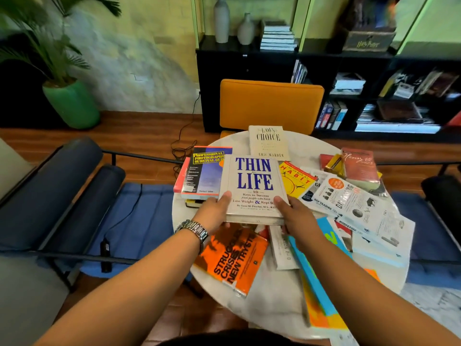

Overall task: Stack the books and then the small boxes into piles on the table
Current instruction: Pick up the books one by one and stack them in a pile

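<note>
Head view: both hands hold the white hardcover book titled "THIN for LIFE" [253,187] above the round white marble-look table [274,293].

- Left hand [214,212]: grips book's near-left corner, thumb on cover, other fingers curled under, hidden. Metal wristwatch [193,229] on wrist.
- Right hand [295,217]: grips near-right corner, thumb on cover, fingers underneath.
- Book is roughly level, over table centre, cover up.

Surroundings on table:
- Orange paperback "STRUGGLE CRISES NEW TRYST" [234,260] lies below the held book, near side.
- Blue "PROFESSIONAL PHOTOGRAPHER SURVIVAL GUIDE" book [205,171] tops a small pile at left.
- Cream "LAWS OF CHOICE" book [268,142] at far edge.
- Yellow "HABIT" book [295,181] just right, partly under white "DAY TRADING" booklets [349,198].
- Red shrink-wrapped book [359,168] far right; small yellow-red boxes [333,164] beside it.

Orange upholstered chair [270,106] stands behind table.
</note>
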Demonstrator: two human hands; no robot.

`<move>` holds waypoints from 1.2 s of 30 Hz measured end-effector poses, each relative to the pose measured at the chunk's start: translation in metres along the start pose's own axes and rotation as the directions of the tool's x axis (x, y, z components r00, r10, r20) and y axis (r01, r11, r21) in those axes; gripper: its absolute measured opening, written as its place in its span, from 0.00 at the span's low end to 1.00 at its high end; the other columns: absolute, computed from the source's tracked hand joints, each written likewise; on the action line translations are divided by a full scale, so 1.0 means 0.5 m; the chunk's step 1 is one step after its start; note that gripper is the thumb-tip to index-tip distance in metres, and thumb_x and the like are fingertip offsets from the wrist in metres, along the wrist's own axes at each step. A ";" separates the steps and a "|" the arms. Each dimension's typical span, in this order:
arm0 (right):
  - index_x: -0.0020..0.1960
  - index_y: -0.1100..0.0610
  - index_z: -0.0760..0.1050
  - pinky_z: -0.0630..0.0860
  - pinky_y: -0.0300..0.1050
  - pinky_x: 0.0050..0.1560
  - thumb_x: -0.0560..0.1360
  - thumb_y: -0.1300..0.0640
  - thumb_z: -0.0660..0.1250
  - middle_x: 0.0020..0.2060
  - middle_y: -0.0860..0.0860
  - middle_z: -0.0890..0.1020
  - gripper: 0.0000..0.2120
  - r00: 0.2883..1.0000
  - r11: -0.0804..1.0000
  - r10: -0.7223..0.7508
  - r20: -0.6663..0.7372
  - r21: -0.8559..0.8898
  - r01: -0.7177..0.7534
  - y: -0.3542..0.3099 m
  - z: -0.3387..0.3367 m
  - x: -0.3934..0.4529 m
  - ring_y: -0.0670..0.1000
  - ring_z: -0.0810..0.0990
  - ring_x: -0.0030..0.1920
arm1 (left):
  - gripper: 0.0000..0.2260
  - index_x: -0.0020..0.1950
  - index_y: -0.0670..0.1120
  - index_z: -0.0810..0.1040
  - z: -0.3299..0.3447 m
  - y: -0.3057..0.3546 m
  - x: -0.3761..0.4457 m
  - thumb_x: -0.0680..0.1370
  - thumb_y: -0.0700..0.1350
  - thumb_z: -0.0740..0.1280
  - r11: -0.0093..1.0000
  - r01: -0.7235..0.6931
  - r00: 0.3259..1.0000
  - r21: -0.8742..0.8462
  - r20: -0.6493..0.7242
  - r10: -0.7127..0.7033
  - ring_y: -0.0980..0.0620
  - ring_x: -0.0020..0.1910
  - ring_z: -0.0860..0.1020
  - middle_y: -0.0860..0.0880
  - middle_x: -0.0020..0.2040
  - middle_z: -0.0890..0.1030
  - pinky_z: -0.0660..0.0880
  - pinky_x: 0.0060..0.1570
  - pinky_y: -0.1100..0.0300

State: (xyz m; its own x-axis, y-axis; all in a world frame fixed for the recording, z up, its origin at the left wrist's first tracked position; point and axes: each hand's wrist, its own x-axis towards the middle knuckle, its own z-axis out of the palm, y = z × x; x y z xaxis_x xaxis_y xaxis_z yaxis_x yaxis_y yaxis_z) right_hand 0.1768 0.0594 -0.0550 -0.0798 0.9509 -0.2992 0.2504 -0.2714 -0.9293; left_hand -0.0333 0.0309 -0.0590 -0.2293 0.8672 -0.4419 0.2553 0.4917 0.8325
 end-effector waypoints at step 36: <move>0.68 0.59 0.71 0.72 0.40 0.43 0.80 0.51 0.62 0.62 0.56 0.78 0.20 1.000 0.910 0.022 -0.013 -0.414 -0.026 -0.048 -0.114 0.771 0.54 0.78 0.52 | 0.17 0.70 0.38 0.67 0.147 0.284 0.639 0.81 0.39 0.56 0.846 0.005 1.000 0.533 0.003 -0.008 0.41 0.66 0.70 0.38 0.68 0.70 0.66 0.62 0.58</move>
State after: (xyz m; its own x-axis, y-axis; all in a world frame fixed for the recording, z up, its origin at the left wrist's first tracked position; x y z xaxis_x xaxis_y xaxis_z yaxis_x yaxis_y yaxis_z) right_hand 0.1948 0.4412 -0.1356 -0.0612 0.9464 -0.3171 0.6295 -0.2099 -0.7481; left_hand -0.0012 0.3834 -0.1064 -0.2281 0.8637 -0.4494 0.7155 0.4617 0.5243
